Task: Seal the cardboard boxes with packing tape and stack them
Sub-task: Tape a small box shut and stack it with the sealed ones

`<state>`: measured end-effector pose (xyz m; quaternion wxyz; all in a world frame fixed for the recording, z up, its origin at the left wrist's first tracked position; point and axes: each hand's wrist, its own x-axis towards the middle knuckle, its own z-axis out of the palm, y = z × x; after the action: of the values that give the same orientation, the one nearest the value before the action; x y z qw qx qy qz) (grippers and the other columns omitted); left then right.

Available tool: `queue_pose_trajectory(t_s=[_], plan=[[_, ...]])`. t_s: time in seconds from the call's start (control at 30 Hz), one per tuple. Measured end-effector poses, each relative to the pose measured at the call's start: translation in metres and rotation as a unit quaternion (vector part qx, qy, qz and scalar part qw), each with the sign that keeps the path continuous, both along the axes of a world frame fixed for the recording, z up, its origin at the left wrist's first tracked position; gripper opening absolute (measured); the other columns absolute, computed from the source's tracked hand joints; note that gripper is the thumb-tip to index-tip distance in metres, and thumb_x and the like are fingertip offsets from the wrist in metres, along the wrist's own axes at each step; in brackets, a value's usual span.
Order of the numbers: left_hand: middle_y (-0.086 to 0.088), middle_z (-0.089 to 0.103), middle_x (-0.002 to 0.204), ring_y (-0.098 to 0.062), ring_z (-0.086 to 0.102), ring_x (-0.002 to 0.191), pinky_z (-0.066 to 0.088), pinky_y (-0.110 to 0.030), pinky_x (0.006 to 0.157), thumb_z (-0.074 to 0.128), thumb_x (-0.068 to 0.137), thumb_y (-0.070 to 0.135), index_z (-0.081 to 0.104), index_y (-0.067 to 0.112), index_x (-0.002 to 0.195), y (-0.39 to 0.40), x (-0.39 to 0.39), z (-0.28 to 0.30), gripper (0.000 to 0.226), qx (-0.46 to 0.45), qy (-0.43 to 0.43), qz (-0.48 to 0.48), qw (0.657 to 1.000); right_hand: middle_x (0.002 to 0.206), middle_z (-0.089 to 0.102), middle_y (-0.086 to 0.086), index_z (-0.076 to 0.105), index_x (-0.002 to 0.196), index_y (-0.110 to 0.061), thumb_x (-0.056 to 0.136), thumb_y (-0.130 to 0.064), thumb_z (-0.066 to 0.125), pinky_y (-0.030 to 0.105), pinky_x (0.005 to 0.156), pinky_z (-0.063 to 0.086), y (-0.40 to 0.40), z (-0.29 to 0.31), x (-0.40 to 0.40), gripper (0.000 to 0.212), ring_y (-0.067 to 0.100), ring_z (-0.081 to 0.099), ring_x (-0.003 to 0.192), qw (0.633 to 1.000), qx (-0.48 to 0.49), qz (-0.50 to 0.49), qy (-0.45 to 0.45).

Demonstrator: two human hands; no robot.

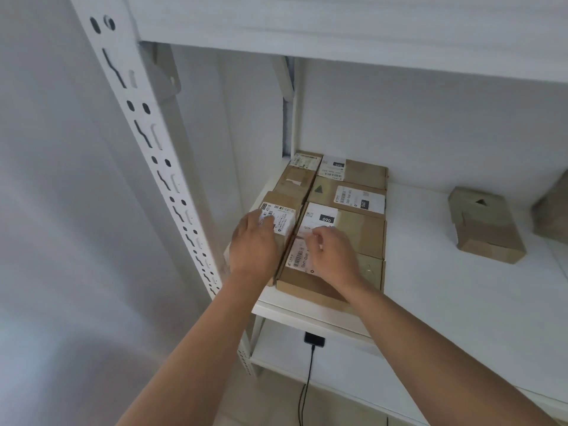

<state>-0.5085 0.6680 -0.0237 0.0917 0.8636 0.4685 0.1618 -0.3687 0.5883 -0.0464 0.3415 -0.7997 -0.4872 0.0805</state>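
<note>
1. Far L of the hands: white slotted upright (147, 142) of the shelf unit, wall beyond it. The narrow box sits just inside the post, little room on that side.
2. L hand (253, 244) lies on the narrow box (278, 222) at the shelf's L end, fingers fairly straight, tips on its white label. Palm down, looks like pressing, not wrapped round it.
3. Narrow box butts against the front box (322, 278) along one long edge; the seam runs between the two hands.
4. R hand (330, 256) is over the front box, fingers curled, tips at the edge of its label (299, 256). Whether it pinches anything, can't tell.
5. Behind the hands: more labelled boxes (353, 192) packed edge to edge in two rows back to the rear wall.
6. Front box's near edge sits just back from the shelf board (461, 302) lip.
7. R of the hands: wide bare stretch of board, then a lone taped box (485, 226) well apart; another box corner at the frame's R edge.
8. Below the hands: black cable (307, 379) hangs from a small black plug under the board.
</note>
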Motion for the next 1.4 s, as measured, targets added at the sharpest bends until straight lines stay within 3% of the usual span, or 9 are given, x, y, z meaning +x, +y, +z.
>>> queue_pose_trajectory(t_s=[0.07,0.1,0.17,0.27,0.33,0.43,0.7,1.03,1.4], plan=[[-0.015,0.042,0.152,-0.034,0.034,0.143,0.03,-0.045,0.117,0.046,0.096,0.011,0.052,0.007,0.139,-0.007,0.013,0.0,0.043,0.006,-0.007,-0.015,1.0,0.098,0.065,0.01,0.068,0.101,-0.006,0.098,-0.029,0.052,0.037,0.08,0.047,-0.023,-0.009,0.024,0.028,0.028,0.056,0.096,0.992,-0.031,-0.021,-0.124],[-0.014,0.044,0.15,-0.033,0.036,0.142,0.03,-0.045,0.116,0.046,0.097,0.013,0.055,0.008,0.136,-0.012,0.02,-0.001,0.041,0.009,-0.001,-0.018,1.0,0.1,0.065,0.009,0.068,0.102,-0.007,0.097,-0.027,0.053,0.036,0.081,0.047,-0.035,-0.011,0.034,0.026,0.028,0.056,0.098,0.99,-0.041,-0.028,-0.132],[-0.012,0.051,0.143,-0.032,0.042,0.136,0.034,-0.045,0.111,0.047,0.097,0.017,0.06,0.009,0.129,-0.023,0.036,-0.002,0.036,0.018,-0.012,-0.026,0.999,0.101,0.066,0.004,0.069,0.102,-0.01,0.097,-0.023,0.053,0.029,0.082,0.046,-0.058,-0.014,0.051,0.021,0.023,0.057,0.099,0.997,-0.03,-0.042,-0.057],[-0.011,0.06,0.129,-0.03,0.051,0.122,0.038,-0.034,0.1,0.054,0.096,0.017,0.066,0.008,0.121,-0.045,0.065,0.004,0.029,-0.03,-0.119,-0.095,0.988,0.099,0.063,-0.006,0.068,0.099,-0.015,0.098,-0.02,0.052,0.01,0.076,0.04,-0.088,-0.008,0.074,0.018,0.012,0.058,0.094,0.984,0.012,-0.105,0.146],[-0.009,0.06,0.128,-0.025,0.055,0.118,0.037,-0.025,0.095,0.055,0.096,0.015,0.066,0.009,0.121,-0.064,0.088,0.009,0.028,-0.103,-0.154,-0.155,0.97,0.097,0.065,-0.006,0.068,0.094,-0.018,0.098,-0.022,0.054,0.019,0.078,0.044,-0.108,-0.004,0.091,0.015,0.015,0.062,0.094,0.964,0.033,-0.146,0.221],[-0.008,0.062,0.121,-0.024,0.058,0.112,0.045,-0.028,0.091,0.052,0.098,0.015,0.067,0.009,0.116,-0.092,0.121,0.009,0.024,-0.143,-0.122,-0.214,0.959,0.095,0.066,-0.008,0.067,0.086,-0.022,0.096,-0.024,0.056,0.026,0.076,0.048,-0.147,0.002,0.118,0.015,0.019,0.067,0.092,0.951,0.042,-0.173,0.253],[-0.001,0.061,0.125,-0.017,0.059,0.112,0.043,-0.025,0.093,0.053,0.101,0.025,0.064,0.018,0.123,-0.208,0.218,-0.008,0.027,-0.186,-0.071,-0.271,0.942,0.096,0.068,-0.004,0.064,0.082,-0.024,0.094,-0.02,0.056,0.036,0.092,0.051,-0.288,0.006,0.191,0.015,0.021,0.066,0.095,0.943,0.075,-0.212,0.247],[0.008,0.06,0.118,-0.012,0.061,0.104,0.05,-0.034,0.097,0.054,0.099,0.026,0.067,0.022,0.115,-0.381,0.339,0.01,0.021,-0.239,-0.078,-0.268,0.93,0.085,0.067,-0.007,0.061,0.082,-0.028,0.093,-0.015,0.057,0.034,0.083,0.051,-0.485,0.028,0.29,0.018,0.019,0.065,0.084,0.955,0.091,-0.21,0.187],[0.001,0.062,0.123,-0.019,0.058,0.113,0.048,-0.038,0.101,0.052,0.097,0.023,0.066,0.019,0.114,-0.373,0.38,0.0,0.023,-0.233,-0.082,-0.173,0.953,0.084,0.066,-0.006,0.066,0.091,-0.019,0.094,-0.019,0.057,0.025,0.071,0.045,-0.488,0.034,0.33,0.009,0.012,0.06,0.079,0.969,0.061,-0.189,0.146]])
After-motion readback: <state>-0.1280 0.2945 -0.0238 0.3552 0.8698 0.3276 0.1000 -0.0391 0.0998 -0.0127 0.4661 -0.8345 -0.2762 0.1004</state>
